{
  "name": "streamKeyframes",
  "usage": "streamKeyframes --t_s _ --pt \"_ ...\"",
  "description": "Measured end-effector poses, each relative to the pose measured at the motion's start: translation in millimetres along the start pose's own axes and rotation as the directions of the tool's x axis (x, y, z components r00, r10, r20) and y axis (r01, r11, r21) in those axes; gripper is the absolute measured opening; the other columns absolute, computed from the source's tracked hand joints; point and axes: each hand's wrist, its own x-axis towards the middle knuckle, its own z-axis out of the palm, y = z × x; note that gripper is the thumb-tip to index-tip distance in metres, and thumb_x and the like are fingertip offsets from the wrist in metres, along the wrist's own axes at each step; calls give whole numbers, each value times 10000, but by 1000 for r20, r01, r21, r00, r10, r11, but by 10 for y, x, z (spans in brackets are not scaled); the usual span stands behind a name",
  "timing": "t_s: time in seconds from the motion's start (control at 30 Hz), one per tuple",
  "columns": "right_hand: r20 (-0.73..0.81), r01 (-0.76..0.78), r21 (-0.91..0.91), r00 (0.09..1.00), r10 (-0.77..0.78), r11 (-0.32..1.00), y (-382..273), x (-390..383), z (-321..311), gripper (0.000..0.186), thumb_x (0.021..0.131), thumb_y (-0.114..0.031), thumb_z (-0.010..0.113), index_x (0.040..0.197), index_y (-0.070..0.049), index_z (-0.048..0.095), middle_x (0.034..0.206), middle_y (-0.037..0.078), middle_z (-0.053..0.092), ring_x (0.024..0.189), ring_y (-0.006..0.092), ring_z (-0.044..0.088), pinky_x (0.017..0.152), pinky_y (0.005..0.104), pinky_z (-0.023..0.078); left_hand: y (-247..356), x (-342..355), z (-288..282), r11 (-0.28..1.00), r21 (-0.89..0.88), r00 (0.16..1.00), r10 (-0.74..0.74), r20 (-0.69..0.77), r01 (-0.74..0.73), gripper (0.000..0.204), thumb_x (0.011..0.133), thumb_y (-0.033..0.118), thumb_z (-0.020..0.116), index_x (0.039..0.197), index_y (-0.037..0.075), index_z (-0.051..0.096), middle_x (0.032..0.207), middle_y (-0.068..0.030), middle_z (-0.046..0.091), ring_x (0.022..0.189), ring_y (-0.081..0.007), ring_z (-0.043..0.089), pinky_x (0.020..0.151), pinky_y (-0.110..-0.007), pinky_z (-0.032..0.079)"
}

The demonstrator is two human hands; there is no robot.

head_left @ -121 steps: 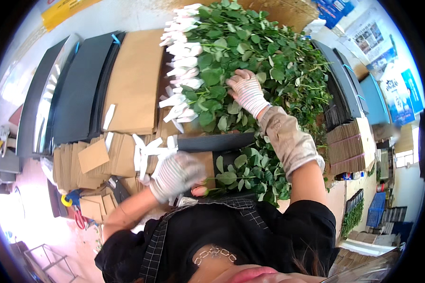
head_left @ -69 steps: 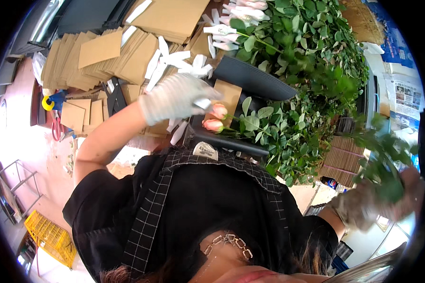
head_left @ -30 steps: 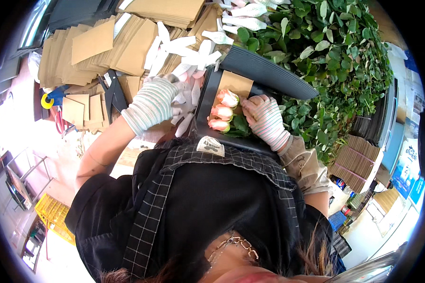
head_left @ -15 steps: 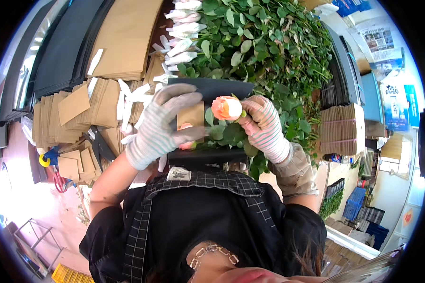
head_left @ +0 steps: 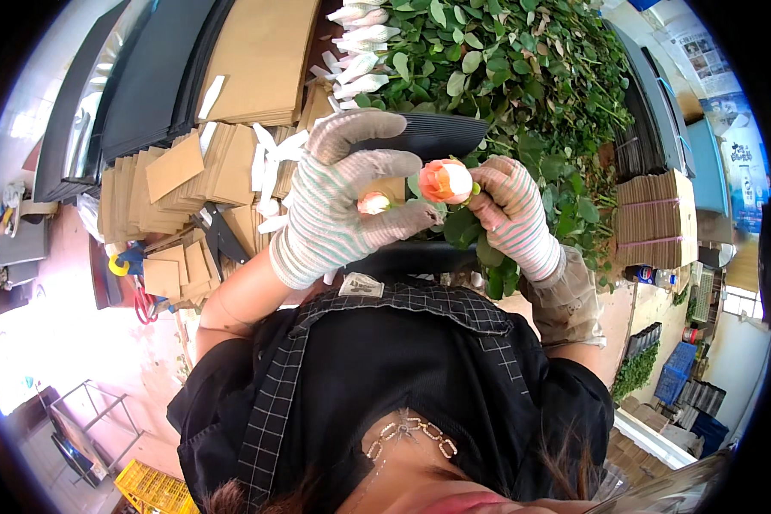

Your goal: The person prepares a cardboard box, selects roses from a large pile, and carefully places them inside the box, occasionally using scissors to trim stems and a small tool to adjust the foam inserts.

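My right hand [head_left: 516,208], in a striped knit glove, pinches a peach-orange rose [head_left: 445,181] just under its bloom. The flower's head points left, toward my other hand. Gloved the same way, my left hand [head_left: 349,190] is spread, thumb and fingers apart, with a gap between it and that bloom. Behind its thumb lies a second, smaller peach rose [head_left: 373,203] over a piece of brown cardboard [head_left: 391,188], partly covered by the hand. A black ribbed sheet [head_left: 441,135] stands just beyond, and a dark edge [head_left: 424,257] runs on the near side.
Leafy rose stems [head_left: 522,77] heap up at the far right. White foam net sleeves [head_left: 364,62] line their left side. Cardboard pieces [head_left: 176,176], large brown sheets [head_left: 261,60] and black sheets [head_left: 158,77] lie left. Bundled cardboard [head_left: 657,218] stands right; red-handled scissors [head_left: 146,304] lie near left.
The whole view has shifted, so the scene sits farther right and slightly higher. My left hand has opened wider and come closer to the rose, which stays in my right hand.
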Motion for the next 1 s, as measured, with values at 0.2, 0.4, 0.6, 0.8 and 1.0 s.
streamKeyframes --t_s 0.2,0.4,0.6,0.8,1.0 --pt "20 68 -83 998 -66 994 12 1 30 212 670 -84 638 878 -44 636 719 94 569 721 302 550 671 400 424 -1 -3 66 992 124 988 -41 146 23 423 578 364 814 900 134 663 1112 -85 549 1017 -291 504 882 -406 382" --pt "34 76 -72 997 -74 995 -16 81 58 209 681 -121 650 883 -66 647 718 86 575 702 304 535 658 399 414 -62 -31 120 995 89 990 -59 126 48 411 584 360 811 889 130 662 1109 -79 553 1010 -285 511 883 -407 384" --pt "31 74 -71 997 -72 995 21 92 62 200 686 -123 641 878 -66 650 715 87 577 700 303 540 659 402 416 -15 -16 64 983 164 987 -105 122 84 402 566 319 819 893 131 680 1112 -94 573 1035 -281 531 893 -399 400" --pt "48 52 -58 998 -49 997 10 113 65 191 688 -128 637 868 -64 645 710 89 578 694 303 542 658 402 419 -104 -46 51 980 157 983 -143 114 124 412 564 345 820 875 113 682 1145 -108 561 1069 -291 527 901 -406 410" --pt "59 71 -64 996 -67 995 -2 128 51 189 686 -125 641 864 -63 645 711 91 577 692 304 543 655 407 419 -60 -8 13 979 123 970 -182 164 163 459 582 422 808 884 102 675 1162 -113 538 1080 -303 505 904 -419 403"
